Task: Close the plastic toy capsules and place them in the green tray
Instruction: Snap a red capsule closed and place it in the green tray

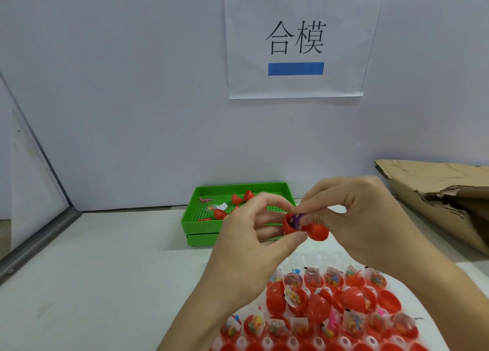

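Observation:
I hold an open red capsule (pixel 309 230) in the air in front of the green tray (pixel 201 213). My left hand (pixel 254 234) grips its cup half between thumb and fingers. My right hand (pixel 357 215) pinches a purple toy (pixel 297 219) at the mouth of that cup, with the hinged lid half hanging below its fingers. In the tray lie several red capsules (pixel 240 198), a small packet and loose pink pieces. Near me, a clear holder (pixel 328 321) carries several open red capsules with toy packets in them.
The tray sits on a second green tray against the white back wall. A torn cardboard box (pixel 444 194) lies at the right. A paper sign (pixel 296 41) hangs on the wall. A metal rail (pixel 34 250) borders the white table on the left.

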`<state>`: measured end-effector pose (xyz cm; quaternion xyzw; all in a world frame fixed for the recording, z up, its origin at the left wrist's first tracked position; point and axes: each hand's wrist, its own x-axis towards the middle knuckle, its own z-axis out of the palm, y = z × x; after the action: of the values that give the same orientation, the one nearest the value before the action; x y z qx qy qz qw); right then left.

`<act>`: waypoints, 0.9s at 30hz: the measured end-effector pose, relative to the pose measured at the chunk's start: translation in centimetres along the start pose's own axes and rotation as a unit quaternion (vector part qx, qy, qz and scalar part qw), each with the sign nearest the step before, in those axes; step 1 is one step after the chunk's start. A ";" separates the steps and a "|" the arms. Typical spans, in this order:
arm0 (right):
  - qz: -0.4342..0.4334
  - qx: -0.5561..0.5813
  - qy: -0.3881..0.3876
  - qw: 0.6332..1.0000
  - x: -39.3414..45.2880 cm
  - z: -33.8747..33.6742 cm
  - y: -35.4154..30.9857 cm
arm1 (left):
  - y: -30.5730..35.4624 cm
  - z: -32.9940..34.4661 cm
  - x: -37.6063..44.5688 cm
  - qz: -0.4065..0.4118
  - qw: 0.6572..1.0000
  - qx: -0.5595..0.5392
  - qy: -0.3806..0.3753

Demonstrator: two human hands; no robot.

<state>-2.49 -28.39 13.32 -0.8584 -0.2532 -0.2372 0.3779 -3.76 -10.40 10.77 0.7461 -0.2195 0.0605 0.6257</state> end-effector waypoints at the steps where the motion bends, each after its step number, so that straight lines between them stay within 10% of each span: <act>1: -0.003 -0.002 0.002 1.000 0.0 0.0 0.0 | 0.0 0.0 0.0 0.002 1.000 0.000 0.001; 27: 0.025 0.011 0.032 0.999 -0.3 -0.2 -2.0 | 0.0 -0.1 0.2 0.004 0.998 -0.055 0.022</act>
<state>-3.93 -27.44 14.28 -0.8521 -0.2223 -0.2521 0.4012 -3.59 -10.34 10.83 0.7079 -0.2116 0.0674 0.6705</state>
